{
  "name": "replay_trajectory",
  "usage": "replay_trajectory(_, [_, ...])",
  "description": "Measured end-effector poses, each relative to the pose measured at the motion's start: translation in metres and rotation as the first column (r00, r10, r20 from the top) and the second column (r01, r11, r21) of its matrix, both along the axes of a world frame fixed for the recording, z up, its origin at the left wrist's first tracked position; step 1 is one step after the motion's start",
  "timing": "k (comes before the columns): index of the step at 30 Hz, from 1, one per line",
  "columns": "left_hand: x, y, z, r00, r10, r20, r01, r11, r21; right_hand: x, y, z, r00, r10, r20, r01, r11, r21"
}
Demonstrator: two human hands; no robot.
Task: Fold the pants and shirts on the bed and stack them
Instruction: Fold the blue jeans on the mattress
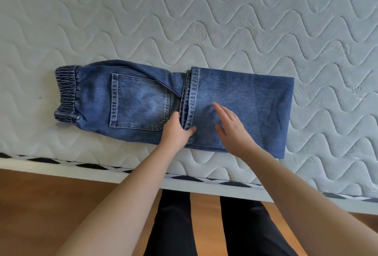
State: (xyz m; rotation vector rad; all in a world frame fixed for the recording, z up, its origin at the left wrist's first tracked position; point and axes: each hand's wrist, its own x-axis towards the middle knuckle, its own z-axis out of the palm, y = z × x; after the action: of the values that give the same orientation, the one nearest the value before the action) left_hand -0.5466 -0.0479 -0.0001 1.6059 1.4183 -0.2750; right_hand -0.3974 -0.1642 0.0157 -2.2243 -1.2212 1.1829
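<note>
A pair of blue denim pants [139,100] lies across the near part of the bed, elastic waistband at the left and back pocket facing up. The legs are folded back over themselves, so the hems lie in the middle and a doubled panel [251,100] covers the right half. My left hand [177,131] grips the leg hems at their near end, thumb on top and fingers tucked under the layers. My right hand [231,127] rests flat on the folded panel, fingers apart. No shirt is in view.
The white quilted mattress [204,20] stretches far behind and to both sides of the pants. Its near edge [102,171] has black-and-white trim. Below it are a wooden floor [41,204] and my legs in dark trousers [204,225].
</note>
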Motion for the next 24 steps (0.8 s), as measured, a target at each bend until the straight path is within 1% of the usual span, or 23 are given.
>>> replay_trajectory(2, [-0.007, -0.003, 0.002, 0.999, 0.013, 0.049, -0.015, 0.999, 0.036, 0.004, 0.006, 0.002, 1.0, -0.009, 0.013, 0.009, 1.0, 0.024])
replay_trajectory(4, [-0.012, -0.008, 0.003, 0.998, 0.027, 0.062, -0.031, 0.998, 0.057, 0.009, 0.016, 0.002, 1.0, -0.004, 0.015, 0.004, 0.999, 0.034])
replay_trajectory(7, [-0.017, -0.014, -0.001, 0.999, 0.033, 0.026, -0.035, 0.995, 0.092, 0.014, 0.037, 0.001, 0.997, 0.041, 0.072, -0.043, 0.999, 0.03])
replay_trajectory(9, [-0.019, -0.014, -0.003, 0.998, 0.065, 0.004, -0.065, 0.991, 0.113, 0.019, 0.056, -0.001, 0.991, 0.052, 0.121, -0.059, 0.997, 0.051])
replay_trajectory(11, [-0.019, -0.011, -0.003, 0.994, 0.107, 0.004, -0.107, 0.987, 0.123, 0.027, 0.08, -0.003, 0.987, 0.085, 0.136, -0.094, 0.993, 0.066])
replay_trajectory(13, [-0.017, -0.008, -0.001, 0.991, 0.128, 0.024, -0.13, 0.983, 0.128, 0.038, 0.108, -0.008, 0.98, 0.146, 0.134, -0.151, 0.988, 0.029])
replay_trajectory(15, [-0.016, -0.006, 0.0, 0.993, 0.115, 0.039, -0.12, 0.982, 0.148, 0.045, 0.135, -0.013, 0.976, 0.159, 0.152, -0.151, 0.987, -0.061])
replay_trajectory(17, [-0.016, -0.005, 0.001, 0.993, 0.102, 0.053, -0.109, 0.981, 0.163, 0.046, 0.154, -0.017, 0.965, 0.178, 0.195, -0.149, 0.977, -0.155])
replay_trajectory(19, [-0.017, -0.004, 0.002, 0.993, 0.088, 0.082, -0.101, 0.98, 0.171, 0.041, 0.164, -0.02, 0.942, 0.217, 0.258, -0.173, 0.968, -0.181])
replay_trajectory(21, [-0.019, -0.004, 0.003, 0.992, 0.063, 0.107, -0.081, 0.981, 0.174, 0.038, 0.167, -0.021, 0.942, 0.161, 0.293, -0.131, 0.984, -0.12])
replay_trajectory(24, [-0.023, -0.003, 0.002, 0.989, 0.072, 0.131, -0.094, 0.98, 0.175, 0.034, 0.164, -0.023, 0.96, 0.028, 0.278, -0.025, 1.0, -0.015])
